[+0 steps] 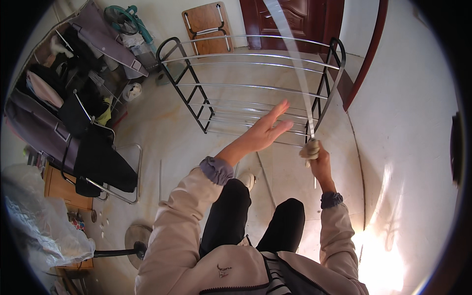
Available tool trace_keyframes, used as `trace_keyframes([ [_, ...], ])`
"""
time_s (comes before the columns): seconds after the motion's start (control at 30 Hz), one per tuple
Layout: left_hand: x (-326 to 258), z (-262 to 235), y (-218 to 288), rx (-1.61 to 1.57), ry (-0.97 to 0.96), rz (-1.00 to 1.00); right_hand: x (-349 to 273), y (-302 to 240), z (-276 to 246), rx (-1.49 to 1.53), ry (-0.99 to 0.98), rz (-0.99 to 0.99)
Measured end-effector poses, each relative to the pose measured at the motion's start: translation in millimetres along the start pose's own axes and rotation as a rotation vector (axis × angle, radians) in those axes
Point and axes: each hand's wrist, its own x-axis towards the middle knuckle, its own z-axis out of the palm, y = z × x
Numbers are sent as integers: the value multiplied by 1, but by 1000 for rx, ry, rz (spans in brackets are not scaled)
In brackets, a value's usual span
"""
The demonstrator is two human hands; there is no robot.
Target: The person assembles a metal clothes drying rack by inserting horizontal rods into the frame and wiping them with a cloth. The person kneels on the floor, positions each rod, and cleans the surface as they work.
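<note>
My right hand grips a crumpled grey cloth wrapped around a long silvery metal rod that runs up and away from the hand. My left hand is stretched out flat with fingers apart, holding nothing, over the lower rails. Just beyond both hands stands a black-framed rack with several silver rails.
A wardrobe frame with dark clothes and a grey cover fills the left. A folded wooden chair leans against the far wall beside a dark red door. A fan base and clear plastic sheeting lie lower left. A white wall is on the right.
</note>
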Motion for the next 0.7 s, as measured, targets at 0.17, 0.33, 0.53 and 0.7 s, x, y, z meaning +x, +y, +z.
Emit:
trace_keyframes([
  [0.17, 20, 11, 32, -535, 203, -13, -7, 0, 20, -217, -74, -112],
  [0.33, -4, -2, 27, -568, 443, 47, -31, 4, 12, -316, -153, -167],
  [0.53, -60, -104, 31, -450, 793, 38, -95, 71, -32, -507, -253, -149],
  [0.7, -124, -196, 56, -288, 1195, 91, -126, 120, -93, -322, -53, 365],
])
